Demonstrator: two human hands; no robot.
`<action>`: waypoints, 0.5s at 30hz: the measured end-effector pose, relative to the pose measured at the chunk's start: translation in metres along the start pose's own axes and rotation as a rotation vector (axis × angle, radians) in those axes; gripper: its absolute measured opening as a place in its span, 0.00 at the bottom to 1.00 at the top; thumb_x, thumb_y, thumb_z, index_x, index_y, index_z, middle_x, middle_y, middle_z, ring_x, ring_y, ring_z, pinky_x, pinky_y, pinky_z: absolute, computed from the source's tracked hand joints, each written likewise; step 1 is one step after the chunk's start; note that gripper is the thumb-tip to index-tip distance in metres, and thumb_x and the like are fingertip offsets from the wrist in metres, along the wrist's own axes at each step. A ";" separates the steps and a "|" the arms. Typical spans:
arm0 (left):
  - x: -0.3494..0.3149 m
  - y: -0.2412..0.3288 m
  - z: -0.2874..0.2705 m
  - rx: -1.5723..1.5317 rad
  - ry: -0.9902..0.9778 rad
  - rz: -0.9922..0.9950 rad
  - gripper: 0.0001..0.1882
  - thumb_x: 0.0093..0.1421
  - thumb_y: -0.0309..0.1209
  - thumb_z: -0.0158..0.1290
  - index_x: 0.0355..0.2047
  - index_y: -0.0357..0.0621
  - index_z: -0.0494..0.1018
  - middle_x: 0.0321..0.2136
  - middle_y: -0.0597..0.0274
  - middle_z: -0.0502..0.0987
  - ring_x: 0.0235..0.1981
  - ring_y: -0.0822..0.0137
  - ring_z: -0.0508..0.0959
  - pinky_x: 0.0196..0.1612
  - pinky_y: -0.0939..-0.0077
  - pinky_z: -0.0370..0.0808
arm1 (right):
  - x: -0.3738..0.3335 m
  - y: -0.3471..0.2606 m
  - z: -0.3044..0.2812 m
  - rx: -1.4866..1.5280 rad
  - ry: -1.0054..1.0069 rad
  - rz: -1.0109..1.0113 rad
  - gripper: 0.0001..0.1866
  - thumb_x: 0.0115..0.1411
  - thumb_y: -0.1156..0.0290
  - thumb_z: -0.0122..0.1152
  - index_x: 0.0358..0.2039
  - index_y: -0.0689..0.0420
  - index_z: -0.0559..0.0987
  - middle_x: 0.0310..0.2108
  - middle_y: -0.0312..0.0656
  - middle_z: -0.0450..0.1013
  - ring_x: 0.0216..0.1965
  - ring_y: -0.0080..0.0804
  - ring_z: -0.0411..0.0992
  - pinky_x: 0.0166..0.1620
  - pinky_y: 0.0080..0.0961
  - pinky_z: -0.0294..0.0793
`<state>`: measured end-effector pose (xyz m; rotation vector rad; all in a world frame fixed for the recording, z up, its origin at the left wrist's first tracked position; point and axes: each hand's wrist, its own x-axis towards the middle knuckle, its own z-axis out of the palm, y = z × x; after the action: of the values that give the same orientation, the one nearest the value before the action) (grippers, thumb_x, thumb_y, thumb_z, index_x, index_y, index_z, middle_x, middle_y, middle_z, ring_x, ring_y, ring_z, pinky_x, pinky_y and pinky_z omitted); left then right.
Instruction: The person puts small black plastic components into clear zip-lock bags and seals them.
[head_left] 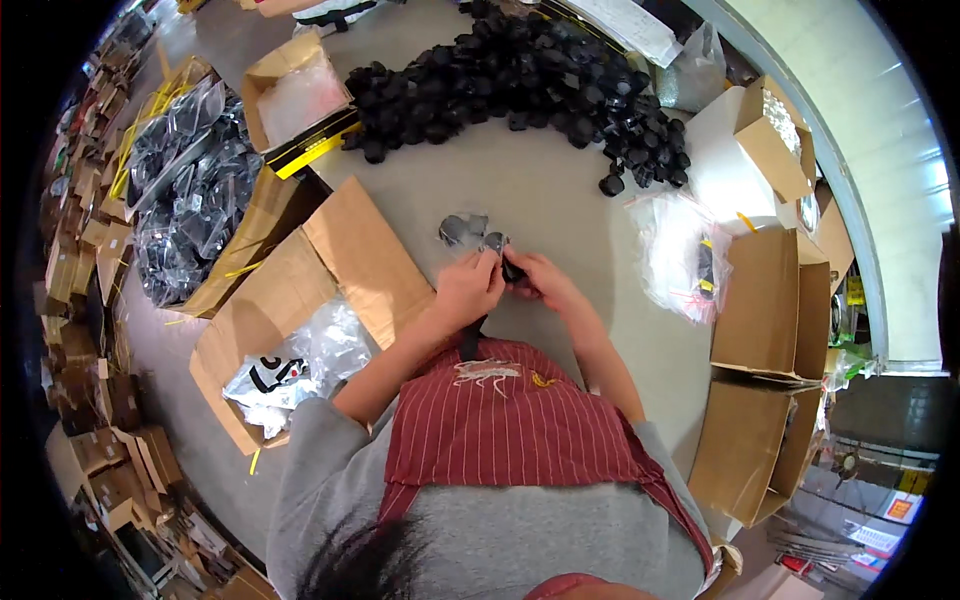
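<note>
In front of my apron, my left hand (468,290) and my right hand (543,280) meet at the middle of the grey work surface. Both are closed on a small black part (513,270) between them, and the fingers cover much of it. At the left fingertips shows a dark rounded end (495,241), which seems to be wrapped in clear film. Just beyond lies a clear plastic bag with a dark round piece (460,230) in it. A large heap of small black rounded parts (500,75) spreads across the far side.
An open carton (365,265) with plastic bags stands at left, near a box of bagged dark parts (195,190). A small carton (262,85) sits far left. Clear bags (680,250) lie to the right, beside open cartons (755,300) along that edge.
</note>
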<state>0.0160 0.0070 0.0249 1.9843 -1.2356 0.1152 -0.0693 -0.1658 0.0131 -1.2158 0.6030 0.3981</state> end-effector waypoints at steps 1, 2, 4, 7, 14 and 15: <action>-0.002 -0.003 0.003 0.002 0.003 -0.001 0.08 0.55 0.30 0.57 0.34 0.45 0.70 0.25 0.56 0.77 0.27 0.54 0.78 0.28 0.60 0.74 | 0.003 0.003 -0.001 0.013 0.025 -0.020 0.22 0.68 0.49 0.52 0.43 0.58 0.77 0.29 0.36 0.74 0.22 0.20 0.70 0.22 0.19 0.62; -0.004 -0.007 0.008 0.006 0.037 -0.027 0.08 0.56 0.30 0.56 0.34 0.45 0.70 0.25 0.57 0.77 0.27 0.54 0.78 0.29 0.61 0.75 | 0.004 0.010 0.000 0.011 0.023 -0.021 0.22 0.68 0.49 0.52 0.43 0.58 0.77 0.29 0.36 0.74 0.22 0.20 0.70 0.22 0.19 0.62; -0.007 -0.010 0.011 0.008 0.072 -0.056 0.08 0.56 0.30 0.56 0.34 0.45 0.70 0.25 0.57 0.77 0.27 0.54 0.78 0.29 0.61 0.75 | -0.007 0.015 0.017 0.152 0.151 -0.108 0.19 0.68 0.54 0.53 0.43 0.59 0.77 0.28 0.35 0.73 0.21 0.20 0.66 0.22 0.20 0.61; -0.008 -0.010 0.009 0.122 0.057 -0.156 0.07 0.56 0.29 0.56 0.34 0.45 0.70 0.26 0.59 0.77 0.28 0.54 0.78 0.30 0.61 0.76 | -0.017 0.018 0.017 -0.049 0.070 -0.217 0.15 0.67 0.58 0.54 0.45 0.55 0.78 0.25 0.31 0.72 0.20 0.18 0.64 0.22 0.18 0.62; -0.001 0.001 0.000 0.085 0.012 0.068 0.08 0.54 0.27 0.56 0.36 0.46 0.72 0.28 0.61 0.78 0.34 0.56 0.79 0.32 0.62 0.76 | -0.011 0.005 0.008 -0.332 0.079 -0.076 0.14 0.67 0.62 0.50 0.47 0.54 0.77 0.28 0.31 0.72 0.25 0.20 0.67 0.25 0.21 0.65; 0.001 0.001 0.001 0.058 -0.005 0.051 0.09 0.54 0.27 0.56 0.36 0.46 0.72 0.28 0.61 0.78 0.33 0.56 0.78 0.32 0.62 0.76 | 0.000 0.018 0.001 -0.220 0.139 -0.119 0.13 0.68 0.62 0.50 0.48 0.53 0.76 0.29 0.32 0.73 0.26 0.21 0.68 0.26 0.22 0.67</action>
<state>0.0151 0.0053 0.0248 2.0037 -1.3001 0.1734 -0.0799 -0.1587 -0.0004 -1.4919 0.6135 0.2857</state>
